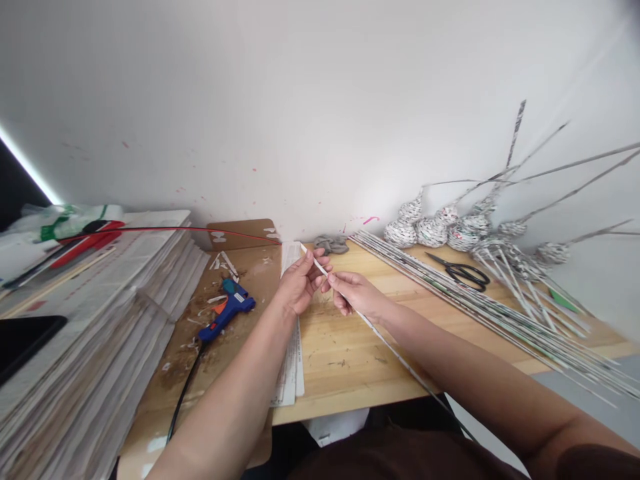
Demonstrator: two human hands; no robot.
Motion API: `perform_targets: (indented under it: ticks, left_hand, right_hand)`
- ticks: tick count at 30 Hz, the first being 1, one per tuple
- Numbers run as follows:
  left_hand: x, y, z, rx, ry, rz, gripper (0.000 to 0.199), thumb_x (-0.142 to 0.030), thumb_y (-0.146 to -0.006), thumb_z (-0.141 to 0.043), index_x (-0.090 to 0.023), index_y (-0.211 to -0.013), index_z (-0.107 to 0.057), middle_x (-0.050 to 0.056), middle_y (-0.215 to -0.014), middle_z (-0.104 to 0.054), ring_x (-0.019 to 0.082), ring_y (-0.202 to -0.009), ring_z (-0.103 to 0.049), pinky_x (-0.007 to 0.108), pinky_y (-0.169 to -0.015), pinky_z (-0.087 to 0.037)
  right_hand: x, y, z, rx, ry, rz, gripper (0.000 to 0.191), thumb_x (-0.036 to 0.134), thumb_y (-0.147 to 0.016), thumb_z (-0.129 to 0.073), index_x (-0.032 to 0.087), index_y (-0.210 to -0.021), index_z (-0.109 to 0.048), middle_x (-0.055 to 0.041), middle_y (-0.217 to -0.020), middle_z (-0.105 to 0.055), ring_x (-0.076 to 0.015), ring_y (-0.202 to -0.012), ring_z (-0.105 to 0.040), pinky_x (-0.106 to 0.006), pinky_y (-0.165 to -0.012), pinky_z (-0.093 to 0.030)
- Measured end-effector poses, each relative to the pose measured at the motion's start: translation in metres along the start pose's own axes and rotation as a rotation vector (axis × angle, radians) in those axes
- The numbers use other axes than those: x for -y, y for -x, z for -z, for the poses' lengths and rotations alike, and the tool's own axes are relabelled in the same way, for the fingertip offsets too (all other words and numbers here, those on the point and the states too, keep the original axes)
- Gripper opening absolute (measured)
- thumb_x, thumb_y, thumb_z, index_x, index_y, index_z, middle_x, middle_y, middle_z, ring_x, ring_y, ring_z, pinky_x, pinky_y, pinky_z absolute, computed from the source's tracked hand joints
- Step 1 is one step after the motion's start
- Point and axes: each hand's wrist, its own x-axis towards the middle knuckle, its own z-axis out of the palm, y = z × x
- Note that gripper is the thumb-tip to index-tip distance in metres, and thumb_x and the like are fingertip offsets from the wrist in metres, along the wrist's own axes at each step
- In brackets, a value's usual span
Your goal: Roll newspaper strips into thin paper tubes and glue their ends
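Note:
A long, thin rolled paper stick (383,340) runs slantwise through both hands, its upper end above the table and its lower end passing under my right forearm toward my lap. My left hand (301,280) is closed on it near the upper end, thumb along the paper. Just to the right and lower, my right hand (356,293) pinches the same stick between thumb and fingers. Strips of printed newspaper (291,373) lie beneath my left wrist, partly covered by the arm.
To the left are a blue glue gun (227,313) on stained cardboard (190,380) and a tall newspaper stack (125,333). On the right lie many paper sticks (470,300), black scissors (460,270) and several woven paper gourds (433,231). A grey cloth (334,245) sits by the wall.

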Motion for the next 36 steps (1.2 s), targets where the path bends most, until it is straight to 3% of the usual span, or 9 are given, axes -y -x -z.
perform_targets:
  ticks: [6, 11, 16, 18, 23, 27, 32, 34, 36]
  left_hand:
    - [-0.0013, 0.0018, -0.0027, 0.012, 0.017, 0.016, 0.024, -0.032, -0.08, -0.064, -0.012, -0.093, -0.066, 0.006, -0.079, -0.067, 0.013, -0.072, -0.066, 0.012, -0.041, -0.044]
    - [-0.0029, 0.0028, -0.0048, 0.012, 0.073, 0.038, 0.018, -0.028, -0.084, -0.06, -0.011, -0.087, -0.064, 0.006, -0.081, -0.067, 0.014, -0.075, -0.068, 0.014, -0.054, -0.053]
    - [-0.0023, 0.0022, -0.0055, -0.011, 0.042, -0.003, 0.017, -0.025, -0.086, -0.057, -0.01, -0.083, -0.063, 0.004, -0.071, -0.064, 0.012, -0.069, -0.067, 0.017, -0.058, -0.055]
    - [-0.0022, 0.0025, -0.006, -0.01, 0.039, -0.003, 0.017, -0.025, -0.086, -0.056, -0.009, -0.085, -0.063, 0.004, -0.07, -0.063, 0.012, -0.068, -0.067, 0.016, -0.058, -0.055]
    - [-0.0034, 0.0023, -0.0055, -0.014, 0.072, 0.006, 0.018, -0.024, -0.088, -0.053, -0.009, -0.085, -0.063, 0.005, -0.07, -0.064, 0.01, -0.065, -0.066, 0.014, -0.055, -0.053]
    - [-0.0046, 0.0014, -0.0052, -0.074, 0.101, -0.012, 0.017, -0.022, -0.089, -0.052, -0.009, -0.082, -0.062, 0.004, -0.068, -0.063, 0.01, -0.064, -0.066, 0.015, -0.055, -0.054]
    - [-0.0059, 0.0024, -0.007, -0.039, 0.155, 0.012, 0.019, -0.022, -0.09, -0.05, -0.009, -0.082, -0.062, 0.003, -0.067, -0.062, 0.009, -0.063, -0.065, 0.013, -0.052, -0.053]
    - [-0.0066, 0.0024, -0.0073, -0.055, 0.154, -0.011, 0.02, -0.022, -0.09, -0.049, -0.009, -0.081, -0.062, 0.002, -0.065, -0.061, 0.009, -0.06, -0.064, 0.012, -0.05, -0.052]
    - [-0.0072, 0.002, -0.0075, -0.102, 0.131, -0.048, 0.02, -0.022, -0.089, -0.05, -0.01, -0.08, -0.062, 0.002, -0.064, -0.06, 0.009, -0.06, -0.064, 0.012, -0.05, -0.052]
  right_hand:
    - [-0.0007, -0.0005, 0.0018, 0.041, -0.099, 0.013, 0.035, 0.05, -0.086, -0.05, 0.016, -0.08, -0.055, 0.0062, -0.044, -0.042, -0.008, -0.037, -0.038, -0.021, -0.039, -0.03]
    - [0.0021, 0.001, 0.0017, 0.211, -0.373, -0.156, 0.027, 0.044, -0.088, -0.046, 0.019, -0.081, -0.05, 0.0089, -0.045, -0.031, -0.0077, -0.036, -0.029, -0.021, -0.039, -0.025]
    - [0.0008, 0.0003, -0.004, -0.045, 0.091, 0.055, 0.037, 0.054, -0.085, -0.05, 0.017, -0.081, -0.056, 0.005, -0.049, -0.045, -0.0083, -0.04, -0.041, -0.021, -0.041, -0.029]
    - [0.0012, -0.0001, -0.0057, -0.072, 0.111, 0.072, 0.037, 0.052, -0.086, -0.049, 0.017, -0.077, -0.056, 0.0056, -0.046, -0.042, -0.0076, -0.039, -0.037, -0.021, -0.041, -0.028]
    - [0.0043, -0.0015, -0.0041, 0.209, -0.343, -0.159, 0.032, 0.05, -0.087, -0.045, 0.02, -0.079, -0.048, 0.0096, -0.044, -0.03, -0.0078, -0.035, -0.028, -0.021, -0.039, -0.024]
    - [0.0021, -0.0033, 0.0014, 0.112, -0.288, -0.154, 0.037, 0.054, -0.087, -0.046, 0.018, -0.076, -0.049, 0.0081, -0.043, -0.036, -0.0073, -0.035, -0.029, -0.021, -0.038, -0.022]
    - [0.0011, 0.0002, -0.0007, 0.326, -0.519, -0.234, 0.032, 0.044, -0.092, -0.039, 0.022, -0.068, -0.036, 0.0095, -0.039, -0.022, -0.0096, -0.034, -0.022, -0.023, -0.039, -0.023]
    - [0.0009, 0.0025, -0.0041, 0.237, -0.379, -0.199, 0.037, 0.052, -0.091, -0.036, 0.022, -0.069, -0.039, 0.0093, -0.039, -0.026, -0.0097, -0.034, -0.024, -0.023, -0.039, -0.023]
    - [0.0005, 0.0046, -0.0063, 0.046, -0.088, -0.081, 0.042, 0.059, -0.087, -0.039, 0.021, -0.073, -0.047, 0.0078, -0.042, -0.035, -0.0094, -0.035, -0.031, -0.023, -0.04, -0.024]
